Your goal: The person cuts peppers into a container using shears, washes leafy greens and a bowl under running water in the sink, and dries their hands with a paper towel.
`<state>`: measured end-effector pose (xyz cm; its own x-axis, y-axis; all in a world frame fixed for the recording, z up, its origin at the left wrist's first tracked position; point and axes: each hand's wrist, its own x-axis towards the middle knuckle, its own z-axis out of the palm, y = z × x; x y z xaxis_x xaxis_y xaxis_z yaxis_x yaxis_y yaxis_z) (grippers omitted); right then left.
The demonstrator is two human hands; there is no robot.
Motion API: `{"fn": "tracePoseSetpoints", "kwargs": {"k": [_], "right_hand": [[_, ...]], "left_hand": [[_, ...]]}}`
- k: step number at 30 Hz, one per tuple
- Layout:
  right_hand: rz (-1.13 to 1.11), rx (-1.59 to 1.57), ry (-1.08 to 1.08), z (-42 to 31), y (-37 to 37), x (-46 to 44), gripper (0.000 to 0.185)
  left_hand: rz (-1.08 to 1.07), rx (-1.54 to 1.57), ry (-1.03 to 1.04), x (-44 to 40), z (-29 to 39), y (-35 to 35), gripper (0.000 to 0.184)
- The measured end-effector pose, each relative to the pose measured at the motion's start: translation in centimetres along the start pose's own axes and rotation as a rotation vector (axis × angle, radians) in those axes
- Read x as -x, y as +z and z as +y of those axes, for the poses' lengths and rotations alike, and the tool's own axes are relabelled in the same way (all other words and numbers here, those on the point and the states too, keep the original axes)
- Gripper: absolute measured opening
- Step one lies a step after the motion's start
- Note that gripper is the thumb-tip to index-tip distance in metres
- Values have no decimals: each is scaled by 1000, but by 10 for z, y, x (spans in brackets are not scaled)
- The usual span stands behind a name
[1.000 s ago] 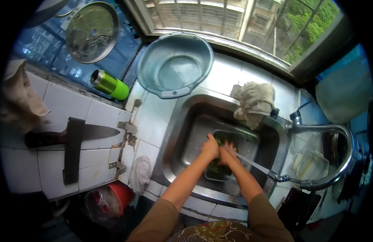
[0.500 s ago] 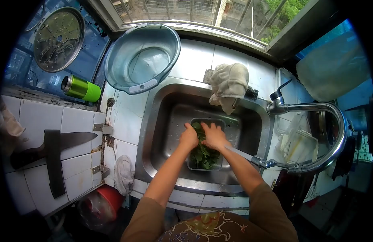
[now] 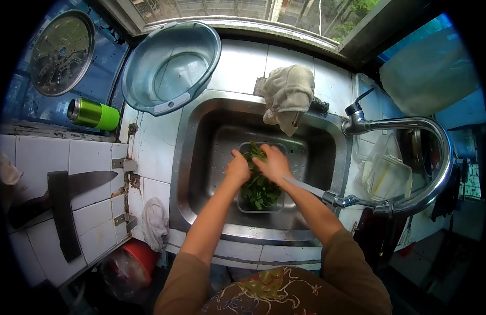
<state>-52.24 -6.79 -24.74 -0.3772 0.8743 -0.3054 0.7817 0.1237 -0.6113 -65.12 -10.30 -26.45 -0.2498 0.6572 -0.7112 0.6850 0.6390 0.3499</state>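
Leafy greens [image 3: 260,193] fill a clear plastic container [image 3: 277,210] standing in the steel sink [image 3: 211,152]. My left hand [image 3: 237,168] is closed at the left side of the leaves, its fingertips partly hidden. On the other side, my right hand [image 3: 273,164] curls its fingers into the upper part of the bunch. Some stems stick up between both hands. From the curved chrome faucet [image 3: 437,157], a stream of water [image 3: 303,186] runs leftward onto my right wrist.
A blue-grey plastic basin [image 3: 172,68] stands behind the sink at left. A cloth [image 3: 289,94] drapes over a tap at the back. Left are a green bottle [image 3: 93,114], a wall-hung knife [image 3: 91,184] and a rag [image 3: 156,223]. Clear plastic containers [image 3: 387,176] stand at right.
The view has shifted slightly, so everything sits a little higher and further left. My right hand's spread fingers have curled into the greens, and some stems are now raised between the hands.
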Motion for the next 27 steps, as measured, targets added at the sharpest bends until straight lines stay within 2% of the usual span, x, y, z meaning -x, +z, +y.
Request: {"fn": "tracePoseSetpoints", "kwargs": {"k": [1,2,4,5,8,10,12,13,15,16,18,19,20,22,23,24,26,27], "right_hand": [[-81,-29,-18,-3,-10,5,50],[-82,-23,-15,0,-10,9,50],[-255,142,-148,7,0,17,66],[-297,221,-139,17,17,20,82],[-337,390,-46,26,61,21,91],[-339,475,-31,13,61,9,90],[-341,452,59,14,70,-7,75],[-337,448,64,14,65,-12,75],[-340,215,229,11,51,-21,58],[-343,217,228,7,41,-19,58],[-119,57,172,3,17,-11,51],[-163,-25,158,1,6,-8,61],[-167,-19,162,-1,-1,-2,61],[-248,117,18,-4,-6,15,76],[-295,175,-31,0,5,21,93],[-371,230,-7,-1,14,30,100],[-542,422,16,-10,35,40,103],[-542,563,-18,-4,57,45,101]], "left_hand": [[3,2,-5,1,1,-1,70],[-2,8,-3,4,2,-2,70],[6,-40,28,9,4,-6,56],[5,-41,30,11,6,-6,56],[32,-12,5,10,5,-5,56],[4,-24,1,7,2,-3,68],[2,-37,5,11,2,-5,62],[11,-40,18,13,5,-8,57],[18,-47,22,8,4,-5,59],[22,-48,17,7,3,-4,61],[1,-21,2,4,1,-3,63],[-15,3,-8,3,1,-2,64],[-20,9,-9,4,1,-2,64],[4,-69,21,6,3,-5,65],[5,-67,21,7,4,-6,65],[0,-43,27,8,5,-7,64],[-9,-21,32,5,5,-6,64],[-9,-46,16,1,3,-2,71]]}}
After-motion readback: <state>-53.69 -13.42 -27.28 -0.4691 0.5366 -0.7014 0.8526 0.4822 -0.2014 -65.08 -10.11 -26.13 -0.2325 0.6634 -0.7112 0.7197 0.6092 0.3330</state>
